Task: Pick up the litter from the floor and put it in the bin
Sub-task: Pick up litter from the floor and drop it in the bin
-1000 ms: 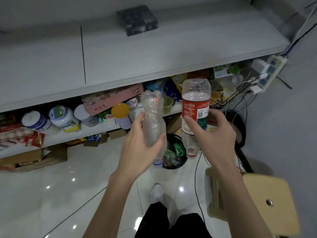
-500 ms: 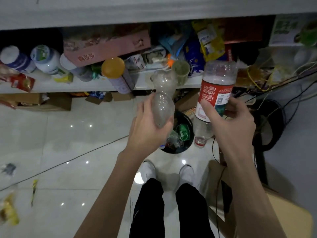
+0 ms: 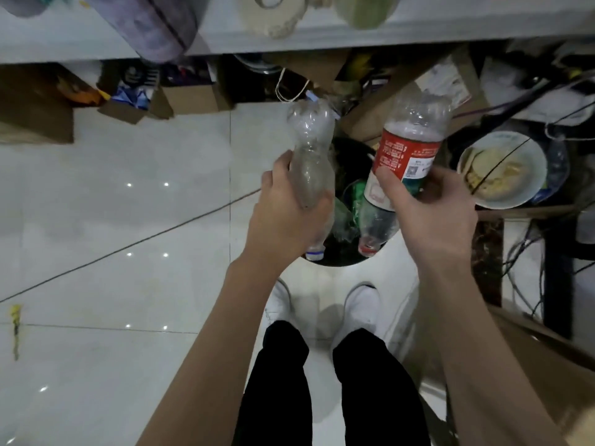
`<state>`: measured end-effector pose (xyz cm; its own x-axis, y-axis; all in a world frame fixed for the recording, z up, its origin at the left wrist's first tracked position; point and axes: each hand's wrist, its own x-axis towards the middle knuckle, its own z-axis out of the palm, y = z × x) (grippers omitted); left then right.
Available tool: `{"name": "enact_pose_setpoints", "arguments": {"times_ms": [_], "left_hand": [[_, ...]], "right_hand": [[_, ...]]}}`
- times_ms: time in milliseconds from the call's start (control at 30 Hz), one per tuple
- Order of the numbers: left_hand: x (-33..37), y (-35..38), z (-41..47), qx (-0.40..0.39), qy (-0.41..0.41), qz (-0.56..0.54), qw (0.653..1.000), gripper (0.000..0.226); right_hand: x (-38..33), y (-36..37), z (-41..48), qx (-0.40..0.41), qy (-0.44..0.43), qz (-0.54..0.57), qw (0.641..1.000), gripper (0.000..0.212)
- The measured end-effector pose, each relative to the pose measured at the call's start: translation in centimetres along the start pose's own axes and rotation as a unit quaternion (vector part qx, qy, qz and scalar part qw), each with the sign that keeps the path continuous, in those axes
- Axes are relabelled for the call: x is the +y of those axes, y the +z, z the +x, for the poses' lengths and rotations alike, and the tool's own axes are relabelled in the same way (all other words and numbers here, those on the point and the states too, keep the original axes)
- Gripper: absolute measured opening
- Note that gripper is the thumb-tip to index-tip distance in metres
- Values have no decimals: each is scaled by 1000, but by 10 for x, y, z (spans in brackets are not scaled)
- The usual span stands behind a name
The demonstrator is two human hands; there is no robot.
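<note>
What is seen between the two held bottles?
Head view: between the clear bottle and the red-label bottle shows the dark bin below, with green litter inside.

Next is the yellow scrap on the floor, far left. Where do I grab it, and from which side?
Pinch the yellow scrap near its wider upper end, coming straight down from above. It appears thin and flat on the floor, a narrow strip, so fingertips closing across its narrow width should catch it. Finer detail is blurred.
</note>
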<state>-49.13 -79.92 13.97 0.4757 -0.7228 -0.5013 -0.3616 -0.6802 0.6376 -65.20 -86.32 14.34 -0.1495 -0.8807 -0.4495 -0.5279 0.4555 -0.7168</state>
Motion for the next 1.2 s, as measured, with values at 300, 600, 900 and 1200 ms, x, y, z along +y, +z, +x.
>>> {"name": "enact_pose_setpoints", "arguments": {"times_ms": [300, 600, 900, 1200], "left_hand": [[-74, 62, 49, -7, -6, -5, 1000, 81], [-51, 14, 15, 13, 31, 8, 999, 56], [62, -94, -56, 90, 109, 10, 990, 50], [210, -231, -172, 172, 187, 6, 967, 49]], "right_hand": [[77, 69, 29, -10, -8, -49, 999, 67], [33, 46, 3, -4, -49, -85, 995, 70], [-101, -41, -61, -10, -120, -3, 993, 45], [-276, -163, -148, -33, -248, 69, 966, 54]]}}
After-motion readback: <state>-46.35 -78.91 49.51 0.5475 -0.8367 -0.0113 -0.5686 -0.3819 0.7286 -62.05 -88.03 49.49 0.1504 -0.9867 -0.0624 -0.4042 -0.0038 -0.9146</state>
